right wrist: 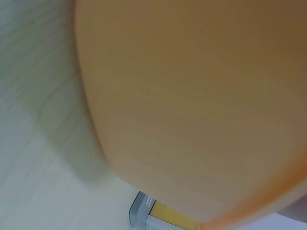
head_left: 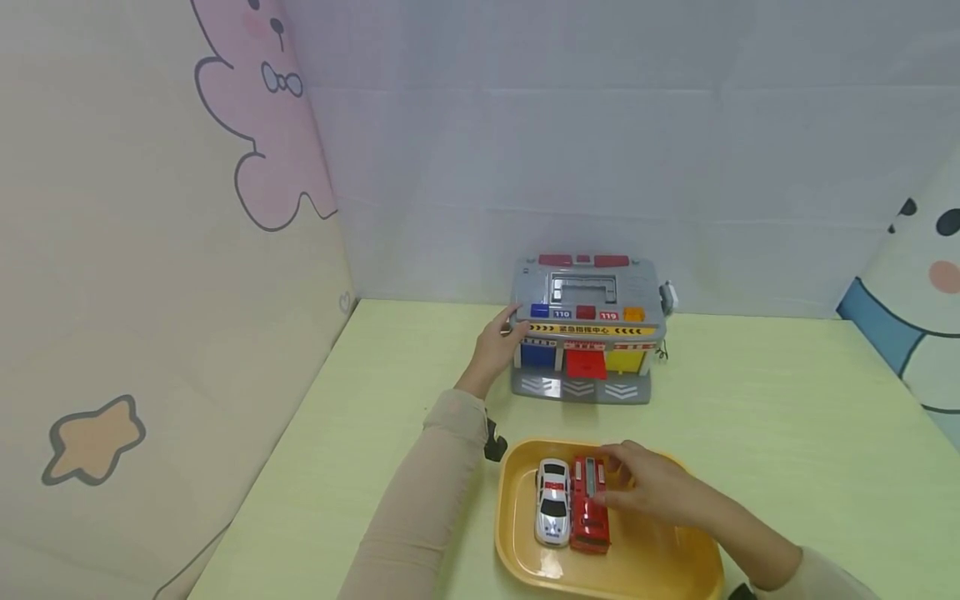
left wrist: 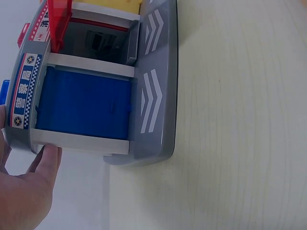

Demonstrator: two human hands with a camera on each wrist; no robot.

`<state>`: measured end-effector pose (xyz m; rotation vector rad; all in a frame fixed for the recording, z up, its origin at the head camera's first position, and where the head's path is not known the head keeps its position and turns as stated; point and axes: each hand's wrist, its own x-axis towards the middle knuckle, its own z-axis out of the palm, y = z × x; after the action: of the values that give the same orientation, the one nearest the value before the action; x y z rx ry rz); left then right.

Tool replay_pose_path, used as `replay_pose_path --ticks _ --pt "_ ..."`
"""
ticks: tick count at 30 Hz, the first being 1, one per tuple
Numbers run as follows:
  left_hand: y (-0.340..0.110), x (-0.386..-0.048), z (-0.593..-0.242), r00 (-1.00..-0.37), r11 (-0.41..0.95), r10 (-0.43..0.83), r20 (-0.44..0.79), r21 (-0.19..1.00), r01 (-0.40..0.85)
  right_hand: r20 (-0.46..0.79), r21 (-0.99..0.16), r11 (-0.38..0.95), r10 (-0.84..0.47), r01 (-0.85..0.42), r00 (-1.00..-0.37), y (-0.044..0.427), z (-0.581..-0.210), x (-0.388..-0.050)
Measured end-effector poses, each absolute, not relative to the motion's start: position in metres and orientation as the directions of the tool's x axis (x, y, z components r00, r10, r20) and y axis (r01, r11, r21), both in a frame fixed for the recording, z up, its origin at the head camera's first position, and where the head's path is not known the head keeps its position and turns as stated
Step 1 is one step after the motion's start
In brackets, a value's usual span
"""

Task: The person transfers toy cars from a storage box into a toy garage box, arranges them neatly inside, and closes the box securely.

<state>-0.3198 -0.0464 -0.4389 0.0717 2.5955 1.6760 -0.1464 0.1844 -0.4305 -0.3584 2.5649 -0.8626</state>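
Observation:
A grey toy garage (head_left: 585,287) stands at the back of the table. My left hand (head_left: 495,348) grips its left corner; in the left wrist view the thumb and fingers (left wrist: 47,167) lie about the roof's edge. The garage's blue door (left wrist: 86,103) is down, and its red door (head_left: 587,364) sticks out, raised. In the yellow tray (head_left: 517,575), a red toy fire truck (head_left: 590,517) lies beside a white toy police car (head_left: 553,508). My right hand (head_left: 652,487) holds the fire truck from its right side, with thumb and fingers at its rear half.
The tray's wall (right wrist: 192,96) fills most of the right wrist view. A pale wood-grain table (head_left: 787,417) lies under everything. A patterned sheet (head_left: 172,292) hangs at the left, and a pale wall covering (head_left: 600,150) rises behind the garage.

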Motion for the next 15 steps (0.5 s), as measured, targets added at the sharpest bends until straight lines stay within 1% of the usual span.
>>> replay_pose_path --ticks 5,10,15 --pt "-0.0468 -0.3197 -0.4377 -0.997 0.414 0.070 -0.009 0.910 0.021 -0.321 -0.601 0.790 -0.377 -0.121 -0.869 0.1833 -0.4320 -0.1460" --pt "-0.0471 -0.3202 -0.4382 -0.997 0.416 0.073 -0.007 0.909 0.024 -0.311 -0.621 0.769 -0.420 -0.152 -0.853 0.1831 -0.4356 -0.1446" --pt "-0.0472 -0.3206 -0.4393 -0.997 0.420 0.073 -0.009 0.907 0.022 -0.334 -0.633 0.762 -0.427 -0.136 -0.841 0.1807 -0.4389 -0.1421"
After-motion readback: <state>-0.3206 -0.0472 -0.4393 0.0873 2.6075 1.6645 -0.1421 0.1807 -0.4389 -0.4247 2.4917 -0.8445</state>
